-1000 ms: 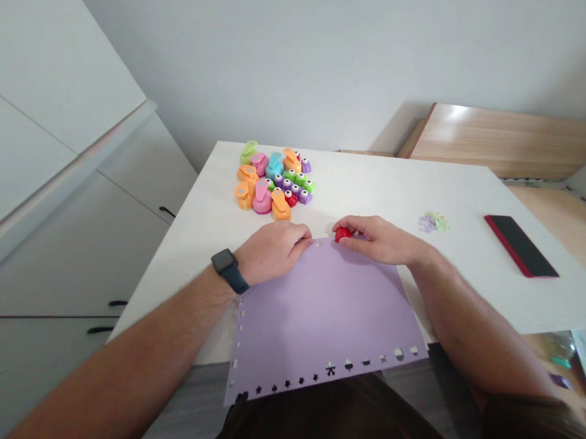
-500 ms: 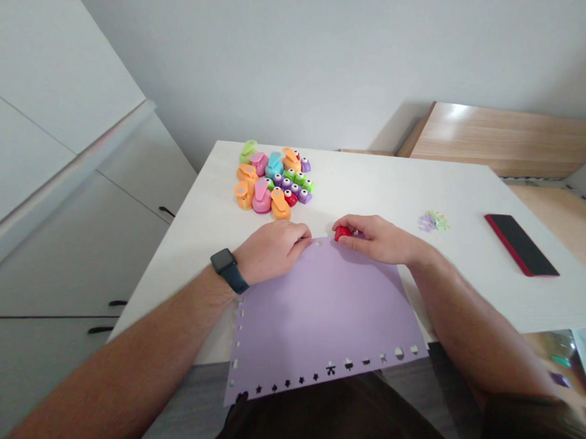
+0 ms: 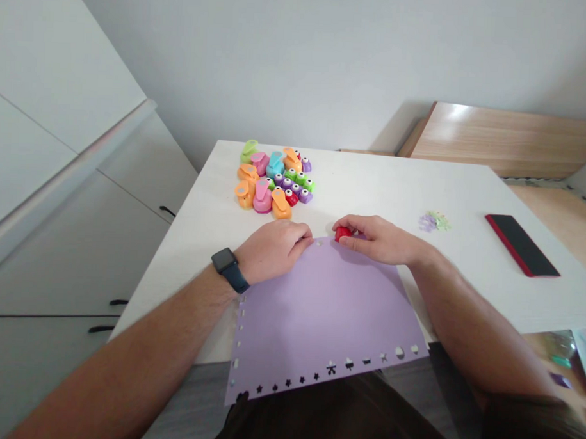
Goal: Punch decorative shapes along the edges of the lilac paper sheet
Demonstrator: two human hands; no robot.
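Note:
A purple sheet of paper (image 3: 328, 310) lies across the table's front edge, its near side hanging over my lap. Small shaped holes, stars among them, run along its near and left edges, and one hole shows near the far edge. My left hand (image 3: 282, 248), below a dark wristwatch (image 3: 230, 268), pinches the paper's far edge between thumb and fingers. To its right, my right hand (image 3: 376, 238) is closed round a small red craft punch (image 3: 342, 233) set at that same far edge. My fingers partly cover the punch, so its slot is hidden.
Several colourful craft punches (image 3: 262, 196) stand grouped at the back left of the white table (image 3: 371, 184). Purple and green paper bits (image 3: 434, 221) lie in a small heap to the right. Farther right is a black and red flat object (image 3: 521, 245). White cabinets (image 3: 56, 237) stand at the left.

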